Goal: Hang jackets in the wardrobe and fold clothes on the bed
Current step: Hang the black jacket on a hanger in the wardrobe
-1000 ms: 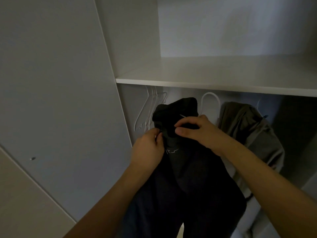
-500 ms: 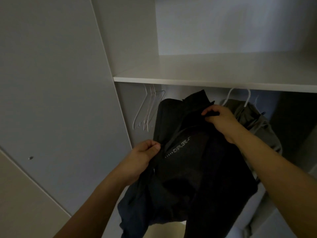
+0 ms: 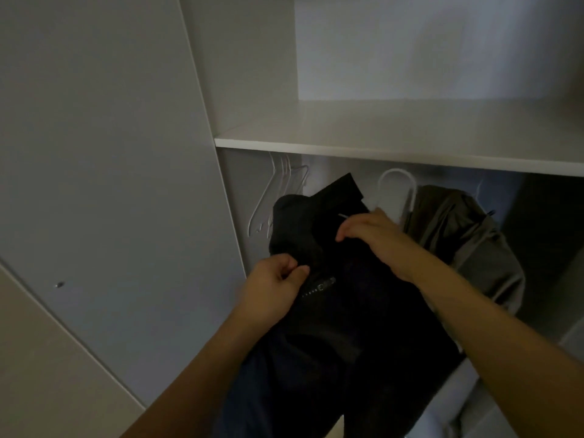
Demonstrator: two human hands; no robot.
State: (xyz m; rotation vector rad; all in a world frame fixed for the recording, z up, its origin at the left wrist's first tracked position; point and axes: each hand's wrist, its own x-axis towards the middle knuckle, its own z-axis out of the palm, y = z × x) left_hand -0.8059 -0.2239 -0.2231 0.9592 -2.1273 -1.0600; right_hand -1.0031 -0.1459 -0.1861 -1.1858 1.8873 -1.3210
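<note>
Both my hands pinch black jacket just below shelf: left hand by zipper, right hand at collar. Hanging step; next, hook white hanger onto rail, unseen under shelf.

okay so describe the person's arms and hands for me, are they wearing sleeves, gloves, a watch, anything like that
Both forearms are bare as far as the picture shows, with no sleeve in view on either. The left hand and the right hand wear no gloves. No watch, bracelet or ring shows on the visible wrists and fingers, though the dim light could hide something small. Above the forearms, nothing is in view.
</note>
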